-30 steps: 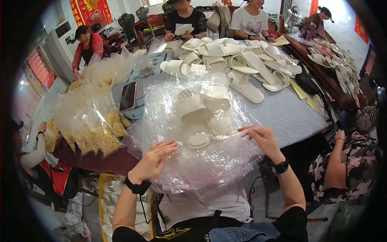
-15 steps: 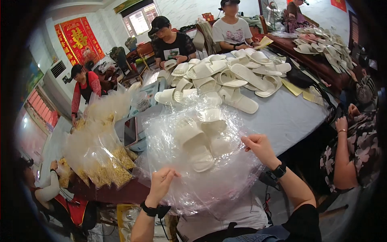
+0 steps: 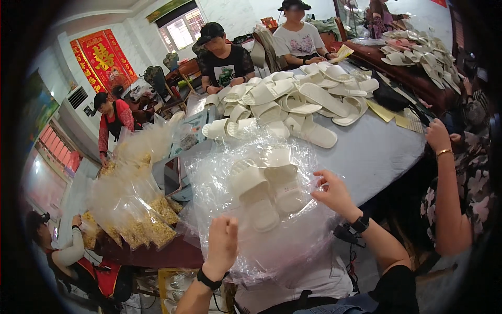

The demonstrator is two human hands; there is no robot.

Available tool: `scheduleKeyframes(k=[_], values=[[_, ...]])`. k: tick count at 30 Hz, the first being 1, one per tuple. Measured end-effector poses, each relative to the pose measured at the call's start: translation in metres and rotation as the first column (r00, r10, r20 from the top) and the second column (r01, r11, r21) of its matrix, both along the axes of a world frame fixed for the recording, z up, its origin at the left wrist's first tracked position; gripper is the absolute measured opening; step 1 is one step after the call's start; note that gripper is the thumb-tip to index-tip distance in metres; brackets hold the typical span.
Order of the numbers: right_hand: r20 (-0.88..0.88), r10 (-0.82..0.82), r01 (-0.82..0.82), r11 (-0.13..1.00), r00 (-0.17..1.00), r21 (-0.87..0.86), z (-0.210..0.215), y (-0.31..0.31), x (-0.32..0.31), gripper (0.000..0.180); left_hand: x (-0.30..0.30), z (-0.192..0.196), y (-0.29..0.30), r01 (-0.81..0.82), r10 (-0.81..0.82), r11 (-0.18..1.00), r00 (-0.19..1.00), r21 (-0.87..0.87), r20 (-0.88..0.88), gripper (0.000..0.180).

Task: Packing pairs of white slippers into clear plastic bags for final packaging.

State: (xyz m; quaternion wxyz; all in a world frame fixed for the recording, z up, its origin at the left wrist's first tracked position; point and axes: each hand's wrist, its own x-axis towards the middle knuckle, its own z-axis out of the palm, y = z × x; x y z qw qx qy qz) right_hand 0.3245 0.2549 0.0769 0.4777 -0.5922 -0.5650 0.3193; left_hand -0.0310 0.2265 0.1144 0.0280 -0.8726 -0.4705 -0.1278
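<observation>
A pair of cream slippers [image 3: 260,204] lies side by side on a sheet-like clear plastic bag [image 3: 251,256], whose crinkled layers spread over the table's near edge; I cannot tell whether the slippers are inside it. At the bag's left edge, my left hand [image 3: 222,246] is closed with its fingers curled, and anything in them is hidden. My right hand [image 3: 334,193] is at the right edge of the bag, thumb and forefinger apart. Beyond the bag rises a large heap of similar cream slippers [image 3: 277,97].
Clear bags of small yellow pieces [image 3: 157,220] stand at the left beside a phone-like dark device [image 3: 175,175]. Yellow paper sheets [image 3: 387,111] lie right of the heap. Another slipper pile [image 3: 418,55] sits far right. Several people work around; one person's arm [image 3: 447,209] is close on my right.
My left hand has turned more upright, its fingers curling. My right hand's fingers have parted from a pinch. The slippers show more clearly and lie slightly nearer. The neighbour's arm at right has risen.
</observation>
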Motion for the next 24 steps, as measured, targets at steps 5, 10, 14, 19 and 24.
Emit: scheduleKeyframes(k=[5, 10, 14, 19, 24], values=[[0.039, 0.069, -0.070, 0.997, 0.997, 0.018, 0.013, 0.003, -0.009, 0.040, 0.029, 0.026, -0.004, 0.321, -0.320, 0.947, 0.944, 0.001, -0.081, 0.080], [-0.804, 0.297, -0.480, 0.877, 0.515, 0.016, 0.055, -0.009, -0.038, 0.027, 0.038, 0.000, 0.012, 0.301, -0.243, 0.918, 0.942, -0.258, 0.234, 0.097], [-0.941, 0.317, -0.642, 0.747, 0.119, 0.170, 0.057, -0.025, -0.060, 0.032, 0.057, 0.009, 0.006, 0.269, -0.197, 0.953, 0.902, -0.142, 0.385, 0.101], [-0.874, 0.465, -0.717, 0.656, 0.139, 0.235, 0.065, -0.041, -0.081, 0.048, 0.039, -0.006, 0.004, 0.292, -0.035, 0.919, 0.728, -0.264, 0.685, 0.084], [0.460, 0.566, -0.703, 0.680, 0.684, 0.209, 0.041, -0.031, -0.089, 0.077, 0.005, 0.019, -0.008, 0.192, 0.067, 0.959, 0.557, -0.206, 0.828, 0.044]])
